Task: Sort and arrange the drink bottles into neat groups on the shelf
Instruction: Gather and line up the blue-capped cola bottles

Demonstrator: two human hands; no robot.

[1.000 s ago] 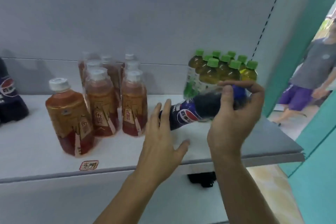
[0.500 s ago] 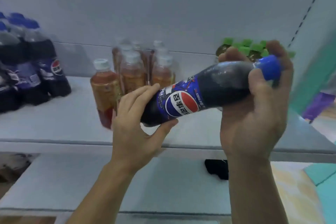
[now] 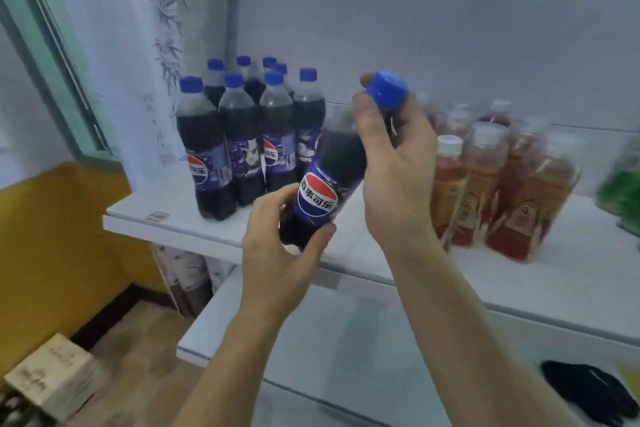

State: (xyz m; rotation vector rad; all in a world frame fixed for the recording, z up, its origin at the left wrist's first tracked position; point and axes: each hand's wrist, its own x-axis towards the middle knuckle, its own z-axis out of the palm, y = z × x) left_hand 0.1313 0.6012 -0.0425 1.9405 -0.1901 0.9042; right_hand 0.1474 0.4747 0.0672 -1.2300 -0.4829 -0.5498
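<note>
A cola bottle with a blue cap tilts in the air above the front edge of the white shelf, cap up and leaning right, and I hold it in both hands. My left hand grips its base, fingers and thumb curled round the dark bottom below the red, white and blue label. My right hand wraps round the neck and shoulder just under the cap.

On the shelf to the left and farther back stands a cluster of matching cola bottles, upright and close together. To the right, just beside my right wrist, stand the tea bottles with white caps, blurred but upright. At the far right edge sits a green bottle, too blurred to read.

Below, a lower shelf carries a black object near right. A cardboard box rests on the floor, near left.
</note>
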